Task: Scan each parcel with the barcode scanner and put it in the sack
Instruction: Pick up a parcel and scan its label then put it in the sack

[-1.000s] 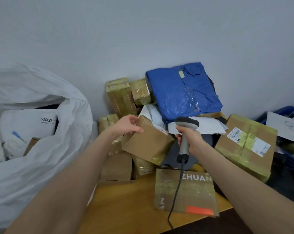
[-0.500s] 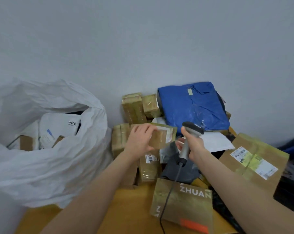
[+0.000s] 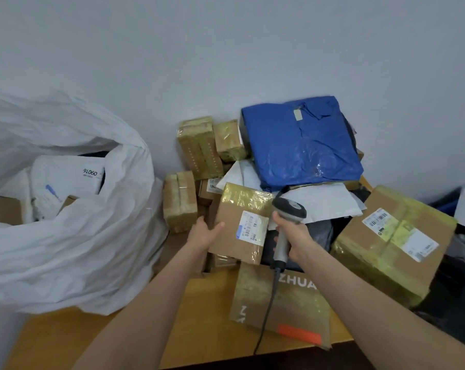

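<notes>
A head-worn view looking down at a wooden table point(image 3: 204, 324) against a pale wall. At the left, a large white sack point(image 3: 73, 257) stands open. Inside it lie a white mailer point(image 3: 65, 177) printed with "91060" and a cardboard box point(image 3: 7, 210), partly hidden by the sack's folds.

Right of the sack, the person's bare left hand point(image 3: 203, 233) holds a brown cardboard parcel point(image 3: 239, 231) by its left edge. The thumb lies across the front face and the fingers are hidden behind. The parcel is lifted and tilted in front of a heap of parcels, and its white shipping label point(image 3: 251, 227) faces the camera.

Just beside the parcel's right edge, the right hand point(image 3: 293, 236) grips the handle of a grey barcode scanner point(image 3: 290, 210). Its cable point(image 3: 266, 313) hangs down over a flat taped parcel point(image 3: 282, 303) lettered "ZHUA".

Behind the hands, small taped boxes point(image 3: 199, 148) lean against the wall, and a blue plastic-wrapped parcel point(image 3: 301, 140) tops the heap. At the far right sits a large labelled carton point(image 3: 391, 241).
</notes>
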Tool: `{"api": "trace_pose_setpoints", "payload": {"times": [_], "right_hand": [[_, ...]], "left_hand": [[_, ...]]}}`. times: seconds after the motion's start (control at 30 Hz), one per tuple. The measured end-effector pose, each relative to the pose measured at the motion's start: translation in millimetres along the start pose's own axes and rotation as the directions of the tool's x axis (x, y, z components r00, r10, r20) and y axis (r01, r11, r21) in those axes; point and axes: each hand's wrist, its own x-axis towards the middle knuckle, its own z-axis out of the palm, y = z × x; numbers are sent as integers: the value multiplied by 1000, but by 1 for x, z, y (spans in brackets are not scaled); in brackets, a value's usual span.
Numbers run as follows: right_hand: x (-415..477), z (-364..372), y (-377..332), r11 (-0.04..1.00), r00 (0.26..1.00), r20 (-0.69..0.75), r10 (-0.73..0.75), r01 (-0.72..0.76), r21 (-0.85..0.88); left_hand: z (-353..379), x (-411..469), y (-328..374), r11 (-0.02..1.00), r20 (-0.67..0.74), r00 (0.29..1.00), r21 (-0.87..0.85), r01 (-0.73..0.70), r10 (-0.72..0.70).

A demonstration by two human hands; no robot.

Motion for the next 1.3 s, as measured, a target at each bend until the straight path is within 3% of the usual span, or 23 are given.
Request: {"api": "trace_pose_setpoints", "payload": {"times": [0.1, 0.17, 0.37, 0.47, 0.57, 0.63, 0.73, 0.8, 0.9, 0.97, 1.07, 1.13, 1.3], "right_hand": [[5, 3, 11, 1000, 1000, 7, 17, -17, -2], [7, 7, 15, 1000, 1000, 17, 20, -21, 15], [4, 14, 9, 1000, 1000, 18, -23, 23, 22], [-2, 14, 4, 999, 999, 30, -36, 35, 37], [-7, 8, -4, 990, 993, -25, -118, 119, 80], [-11, -1, -15, 979, 982, -84, -167, 175, 108], [-19, -12, -31, 968, 981, -27, -191, 193, 159], [-25, -14, -36, 961, 981, 22, -190, 182, 210], [-31, -9, -38, 951, 981, 16, -196, 186, 247], [-34, -7, -37, 945, 983, -7, -184, 179, 274], [-37, -8, -36, 938, 984, -51, -168, 176, 300], [-38, -10, -34, 940, 982, -40, -183, 187, 286], [-58, -8, -18, 942, 937, -135, -322, 331, 50]], "left_hand": [[9, -2, -22, 949, 220, 971, -276, 155, -94], [11, -2, -26, 939, 283, 954, -287, 187, -103], [-5, 1, -22, 884, 290, 957, -443, 151, -18], [-9, -1, -10, 825, 206, 976, -561, 62, 67], [-33, 1, 8, 832, 124, 988, -555, -7, 91], [-59, 3, 18, 839, 209, 971, -543, 16, 116], [-95, -2, 38, 878, 299, 941, -478, 3, 160], [-102, -6, 50, 858, 204, 965, -513, -39, 166], [-98, -16, 61, 721, 71, 987, -691, -56, 144], [-91, -21, 60, 715, 102, 983, -699, -38, 153], [-85, -33, 53, 785, 257, 953, -618, 33, 163], [-84, -34, 50, 774, 298, 941, -630, 67, 161], [-82, -27, 43, 799, 134, 977, -598, -56, 168]]}}
